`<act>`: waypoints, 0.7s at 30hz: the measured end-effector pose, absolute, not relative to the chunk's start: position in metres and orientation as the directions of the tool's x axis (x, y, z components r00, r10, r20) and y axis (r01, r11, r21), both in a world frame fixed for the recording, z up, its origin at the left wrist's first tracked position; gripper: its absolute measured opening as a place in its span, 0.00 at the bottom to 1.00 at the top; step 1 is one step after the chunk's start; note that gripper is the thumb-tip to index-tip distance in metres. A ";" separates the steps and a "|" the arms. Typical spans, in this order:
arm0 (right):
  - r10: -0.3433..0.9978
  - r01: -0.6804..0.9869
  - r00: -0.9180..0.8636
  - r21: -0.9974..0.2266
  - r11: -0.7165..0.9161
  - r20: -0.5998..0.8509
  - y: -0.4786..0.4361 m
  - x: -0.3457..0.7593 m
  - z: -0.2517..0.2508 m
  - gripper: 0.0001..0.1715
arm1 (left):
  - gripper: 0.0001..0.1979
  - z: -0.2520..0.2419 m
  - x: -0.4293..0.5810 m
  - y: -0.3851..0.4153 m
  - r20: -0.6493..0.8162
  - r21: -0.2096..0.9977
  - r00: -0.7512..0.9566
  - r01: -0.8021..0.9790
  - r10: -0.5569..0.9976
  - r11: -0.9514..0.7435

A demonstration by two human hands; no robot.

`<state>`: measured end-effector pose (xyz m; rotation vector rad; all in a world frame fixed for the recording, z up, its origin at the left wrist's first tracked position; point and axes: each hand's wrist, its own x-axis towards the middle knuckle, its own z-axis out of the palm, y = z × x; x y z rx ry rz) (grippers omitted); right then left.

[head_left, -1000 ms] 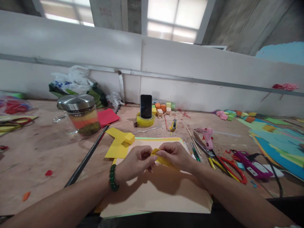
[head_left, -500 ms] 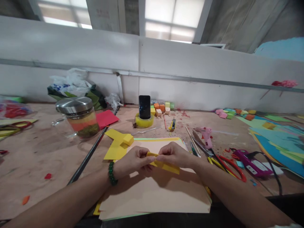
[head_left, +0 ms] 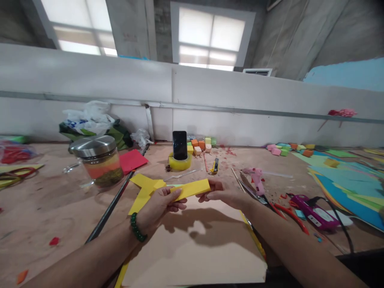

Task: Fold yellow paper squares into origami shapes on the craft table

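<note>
A folded yellow paper strip is held above the paper stack, slanting up to the right. My left hand is closed on its left end, thumb on top and fingers beneath. At the other end, my right hand has its fingers curled behind and under the strip; its exact grip is partly hidden. Beneath both hands lies a stack of pale peach paper sheets. Close to my left hand is a cut piece of yellow paper, with a small yellow paper cube on it.
A lidded glass jar stands at left, near red paper. A phone stands in a yellow tape roll beside small paper cubes. At right lie a pink glue gun, orange-handled scissors and a purple device.
The yellow strip has turned, its right end now raised and its broad face showing. My right hand has shifted from the strip's middle to its right end. The camera view has tilted up.
</note>
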<state>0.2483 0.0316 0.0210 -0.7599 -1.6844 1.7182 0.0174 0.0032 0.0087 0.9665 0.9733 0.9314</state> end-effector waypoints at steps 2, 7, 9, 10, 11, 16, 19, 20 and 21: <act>0.810 -0.048 -0.586 -0.999 0.006 0.033 0.029 0.242 0.016 0.20 | 0.25 0.008 0.019 0.002 -0.229 0.937 0.293 -0.191 0.928 0.292; 0.917 -0.078 -0.400 -0.997 -0.024 0.009 0.028 0.229 0.005 0.18 | 0.26 0.001 0.022 0.000 -0.192 0.966 0.310 -0.108 0.931 0.234; 0.941 -0.093 -0.337 -0.995 -0.021 0.011 0.027 0.226 0.003 0.16 | 0.24 -0.001 0.022 -0.001 -0.159 0.981 0.351 -0.044 0.923 0.186; 0.948 -0.098 -0.318 -0.995 -0.012 0.020 0.026 0.225 0.003 0.15 | 0.23 -0.002 0.021 -0.002 -0.152 0.985 0.385 -0.016 0.910 0.171; 0.951 -0.103 -0.308 -0.995 0.001 0.033 0.025 0.223 0.002 0.14 | 0.23 -0.003 0.021 -0.003 -0.151 0.987 0.424 0.007 0.893 0.163; 0.920 -0.093 -0.373 -0.991 0.093 0.121 0.015 0.218 0.001 0.10 | 0.25 -0.002 0.022 -0.008 -0.200 0.978 0.633 0.084 0.748 0.190; 0.900 -0.082 -0.407 -0.988 0.130 0.152 0.011 0.217 0.002 0.08 | 0.27 0.000 0.024 -0.010 -0.227 0.973 0.667 0.130 0.710 0.190; 0.901 -0.079 -0.408 -0.989 0.127 0.148 0.011 0.216 0.002 0.08 | 0.28 -0.001 0.024 -0.011 -0.231 0.973 0.663 0.143 0.712 0.182; 0.903 -0.072 -0.408 -0.991 0.117 0.136 0.010 0.217 0.003 0.08 | 0.28 -0.001 0.024 -0.010 -0.236 0.972 0.657 0.151 0.717 0.181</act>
